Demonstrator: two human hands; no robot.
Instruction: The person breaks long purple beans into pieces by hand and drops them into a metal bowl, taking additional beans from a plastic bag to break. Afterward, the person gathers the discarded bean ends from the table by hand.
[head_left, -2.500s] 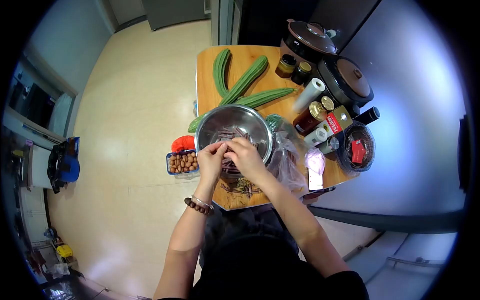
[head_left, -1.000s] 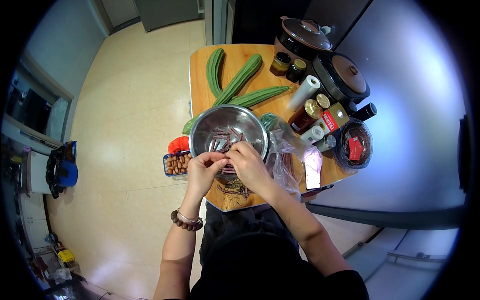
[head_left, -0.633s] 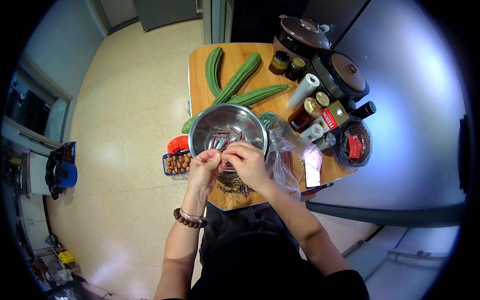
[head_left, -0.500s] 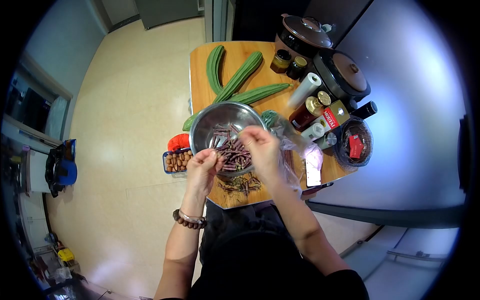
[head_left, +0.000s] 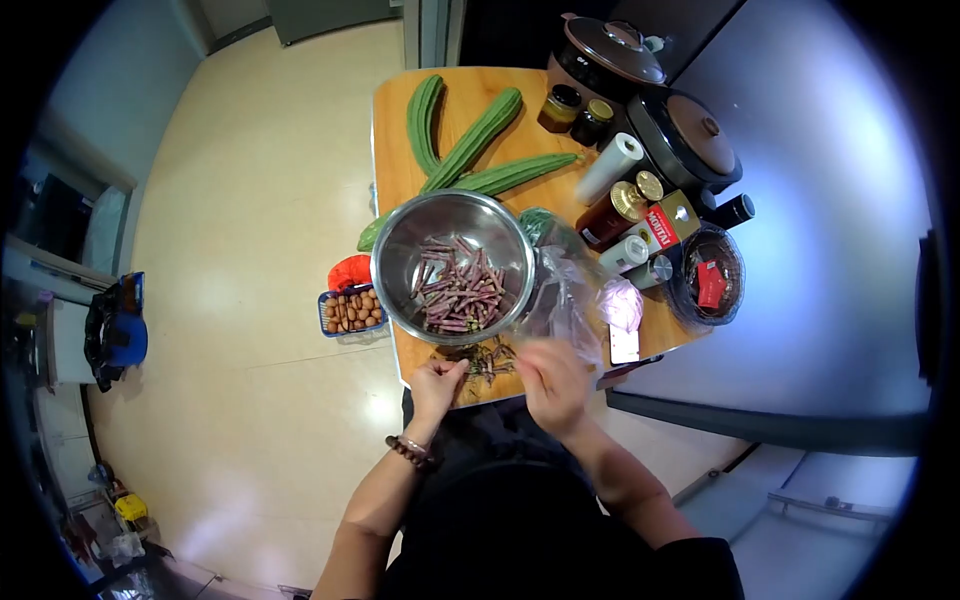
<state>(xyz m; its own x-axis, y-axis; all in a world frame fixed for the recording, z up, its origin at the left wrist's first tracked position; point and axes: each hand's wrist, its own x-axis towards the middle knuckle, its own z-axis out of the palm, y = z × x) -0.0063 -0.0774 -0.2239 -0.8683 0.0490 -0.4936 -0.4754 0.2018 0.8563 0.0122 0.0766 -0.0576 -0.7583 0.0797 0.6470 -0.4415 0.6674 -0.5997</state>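
A steel bowl (head_left: pixel 386 262) holds many short purple long bean pieces (head_left: pixel 462 290). Between me and the bowl, a small heap of bean scraps (head_left: pixel 490 364) lies on the table. My left hand (head_left: pixel 436 388) is at the left of this heap, thumb and fingertips pinched together; whatever is between them is too small to make out. Right of the scraps hovers my right hand (head_left: pixel 555 385), somewhat blurred, its fingers curled closed near a clear plastic bag (head_left: pixel 567 290). I cannot tell what it holds.
Several ridged green gourds (head_left: pixel 475 140) lie behind the bowl on the wooden table (head_left: pixel 540 90). A blue basket of brown nut-like items (head_left: pixel 352 312) is at left. Jars, bottles, a plastic roll (head_left: pixel 610 168), a phone (head_left: pixel 624 343) and cookers (head_left: pixel 685 140) crowd the right side.
Both hands have drawn back from over the bowl toward the scraps at the table's near edge. The bean pieces in the bowl are now fully uncovered. The view has shifted slightly.
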